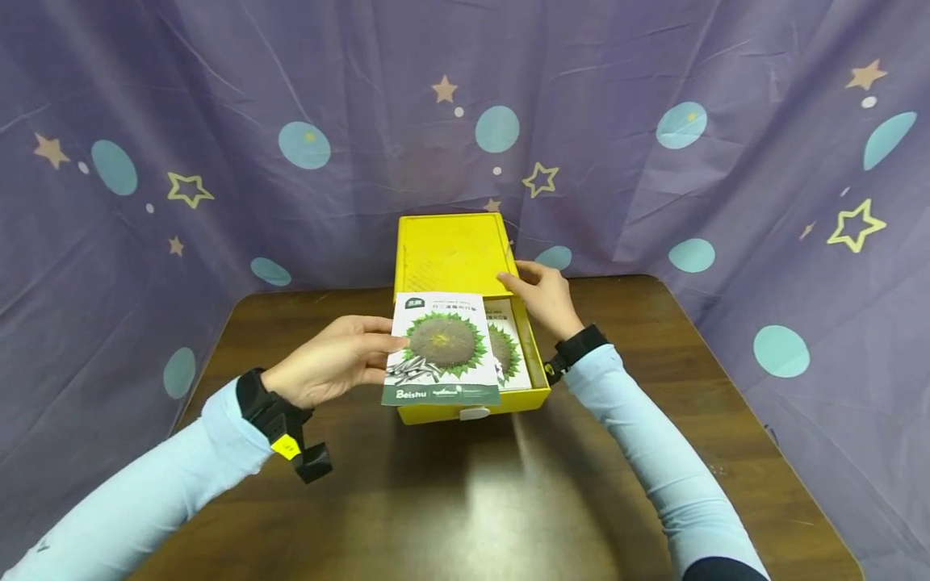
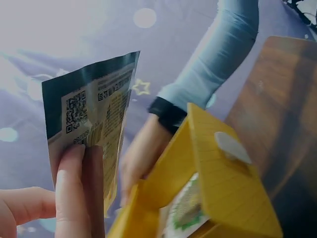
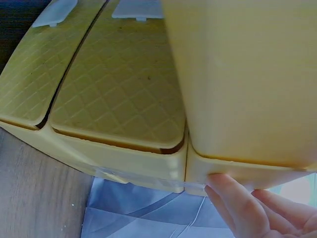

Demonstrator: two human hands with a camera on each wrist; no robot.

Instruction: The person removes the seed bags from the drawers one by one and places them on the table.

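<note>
My left hand (image 1: 345, 359) pinches a seed packet (image 1: 443, 343) with a sunflower head and the word "Beishu" on its front. In the left wrist view its back shows a QR code. The packet is held above a pulled-out drawer (image 1: 538, 375) of a yellow drawer box (image 1: 454, 250). A second sunflower packet (image 1: 514, 363) lies inside that drawer, partly covered by the held one. At the box's right edge, my right hand (image 1: 545, 298) touches the frame with fairly straight fingers, as the right wrist view (image 3: 242, 208) also shows.
Closed drawers (image 3: 119, 84) with white tabs show below the pulled-out one in the right wrist view. The box stands on a brown wooden table (image 1: 349, 500). Behind it hangs a purple curtain (image 1: 596, 202) with stars and blue dots.
</note>
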